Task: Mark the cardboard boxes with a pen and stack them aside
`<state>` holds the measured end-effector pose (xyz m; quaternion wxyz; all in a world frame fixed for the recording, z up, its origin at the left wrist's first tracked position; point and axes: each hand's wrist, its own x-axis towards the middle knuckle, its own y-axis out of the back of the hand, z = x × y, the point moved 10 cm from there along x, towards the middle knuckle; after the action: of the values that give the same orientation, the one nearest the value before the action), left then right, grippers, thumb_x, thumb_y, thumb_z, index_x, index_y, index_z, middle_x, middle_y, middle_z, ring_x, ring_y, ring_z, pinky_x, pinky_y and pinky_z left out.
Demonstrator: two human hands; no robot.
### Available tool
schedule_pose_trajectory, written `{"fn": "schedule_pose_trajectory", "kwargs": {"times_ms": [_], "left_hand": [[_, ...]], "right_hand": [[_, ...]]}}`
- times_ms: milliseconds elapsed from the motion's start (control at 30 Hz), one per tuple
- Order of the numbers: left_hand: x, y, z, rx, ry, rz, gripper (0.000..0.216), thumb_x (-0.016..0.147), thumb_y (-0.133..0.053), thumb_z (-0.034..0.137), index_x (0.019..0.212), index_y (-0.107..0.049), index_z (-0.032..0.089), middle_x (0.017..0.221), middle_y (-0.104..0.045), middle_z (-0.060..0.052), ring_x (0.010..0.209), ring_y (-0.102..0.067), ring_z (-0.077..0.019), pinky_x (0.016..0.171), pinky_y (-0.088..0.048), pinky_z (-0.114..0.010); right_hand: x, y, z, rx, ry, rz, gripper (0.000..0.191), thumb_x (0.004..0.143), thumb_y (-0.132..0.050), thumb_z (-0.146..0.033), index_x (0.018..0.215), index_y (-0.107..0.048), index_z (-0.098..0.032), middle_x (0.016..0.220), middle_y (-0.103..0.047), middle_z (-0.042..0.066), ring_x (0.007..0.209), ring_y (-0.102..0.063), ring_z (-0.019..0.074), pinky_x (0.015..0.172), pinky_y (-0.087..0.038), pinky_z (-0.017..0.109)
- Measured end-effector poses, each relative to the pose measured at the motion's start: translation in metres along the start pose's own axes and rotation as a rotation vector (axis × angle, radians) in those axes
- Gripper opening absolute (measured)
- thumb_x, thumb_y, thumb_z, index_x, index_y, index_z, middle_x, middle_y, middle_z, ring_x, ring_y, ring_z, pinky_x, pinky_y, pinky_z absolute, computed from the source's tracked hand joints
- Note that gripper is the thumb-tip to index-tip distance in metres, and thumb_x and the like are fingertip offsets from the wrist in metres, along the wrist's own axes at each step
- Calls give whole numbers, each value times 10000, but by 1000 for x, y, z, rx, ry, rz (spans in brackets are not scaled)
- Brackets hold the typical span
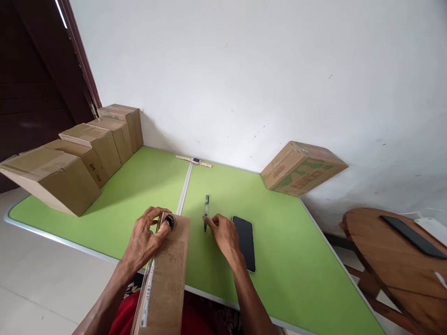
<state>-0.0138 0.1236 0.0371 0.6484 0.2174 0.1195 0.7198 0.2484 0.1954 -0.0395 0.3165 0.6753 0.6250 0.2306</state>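
A long, narrow brown cardboard box extends from my body onto the green table's front edge, with a pale printed strip along its left side. At its far end my left hand is closed around a small round dark object, whose kind I cannot make out. Thumb and fingers press it against the cardboard. My right hand pinches the lower end of a black-and-clear pen, which lies on the table pointing away from me. Just right of that hand is a dark-screened phone or tablet, partly covered by the wrist.
Several cardboard boxes line the left side of the green table. Another box stands at the back right by the wall. A pink-strapped watch lies at the back edge. A wooden stool at right holds a black slab.
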Motion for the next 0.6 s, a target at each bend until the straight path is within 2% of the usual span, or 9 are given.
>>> {"fn": "schedule_pose_trajectory", "kwargs": {"times_ms": [67, 133, 200, 267, 333, 400, 467, 533, 600], "left_hand": [[-4, -9, -1, -22, 5, -30, 288, 996, -538, 401, 1130, -746, 254, 1215, -716, -84, 1093, -714, -305, 977, -584, -496], [-10, -20, 0, -59, -23, -87, 366, 1013, -553, 466, 1308, -674, 287, 1351, -653, -97, 1243, -648, -341, 1067, -533, -547], [-17, -29, 4, -102, -80, -158, 501, 1009, -584, 498, 1476, -544, 322, 1488, -560, -103, 1388, -541, -360, 1167, -450, -579], [-23, -33, 7, -142, -125, -212, 586, 1005, -596, 480, 1549, -450, 319, 1555, -487, -112, 1460, -462, -362, 1227, -381, -584], [-24, -35, 7, -162, -136, -239, 633, 990, -601, 456, 1570, -407, 296, 1571, -454, -125, 1472, -436, -371, 1237, -360, -592], [-23, -37, 7, -168, -136, -260, 681, 955, -617, 443, 1574, -389, 275, 1571, -442, -134, 1462, -436, -383, 1226, -366, -603], [-21, -40, 8, -173, -139, -276, 718, 926, -634, 422, 1578, -377, 265, 1570, -436, -135, 1449, -445, -386, 1212, -384, -599], [-20, -42, 10, -172, -148, -284, 731, 913, -643, 373, 1582, -369, 268, 1564, -438, -129, 1443, -452, -379, 1208, -394, -590], [-21, -44, 13, -162, -169, -288, 744, 896, -654, 313, 1581, -367, 273, 1537, -458, -122, 1427, -466, -373, 1205, -400, -587]], "right_hand": [[11, -10, 10, 1, -48, 8, 350, 837, -744, -357, 573, -541, -251, 609, -636, 54, 725, -665, 286, 630, -369, 326], [18, -16, 15, 54, -75, 21, 341, 782, -747, -291, 532, -519, -249, 587, -615, 47, 722, -661, 278, 620, -357, 316], [20, -17, 16, 159, -75, 22, 340, 766, -740, -325, 518, -519, -250, 548, -590, 46, 661, -646, 267, 595, -360, 318], [16, -9, 12, 316, -48, 25, 327, 800, -700, -465, 601, -568, -242, 554, -597, 43, 591, -625, 249, 560, -391, 325], [3, 9, 3, 484, -7, 58, 385, 850, -600, -613, 780, -598, -234, 669, -664, 52, 609, -649, 236, 567, -463, 332], [-16, 28, -10, 670, 46, 89, 420, 879, -583, -656, 927, -587, -238, 833, -732, 68, 701, -702, 227, 632, -536, 340], [-39, 35, -29, 877, 106, 47, 381, 883, -693, -595, 984, -620, -234, 903, -764, 73, 753, -726, 218, 666, -564, 336], [-62, 31, -52, 1037, 174, -43, 296, 892, -782, -492, 988, -691, -227, 866, -771, 58, 731, -720, 200, 639, -562, 309], [-80, 24, -69, 1068, 238, -87, 209, 923, -789, -429, 985, -746, -234, 844, -764, 40, 694, -697, 170, 623, -564, 284]]}}
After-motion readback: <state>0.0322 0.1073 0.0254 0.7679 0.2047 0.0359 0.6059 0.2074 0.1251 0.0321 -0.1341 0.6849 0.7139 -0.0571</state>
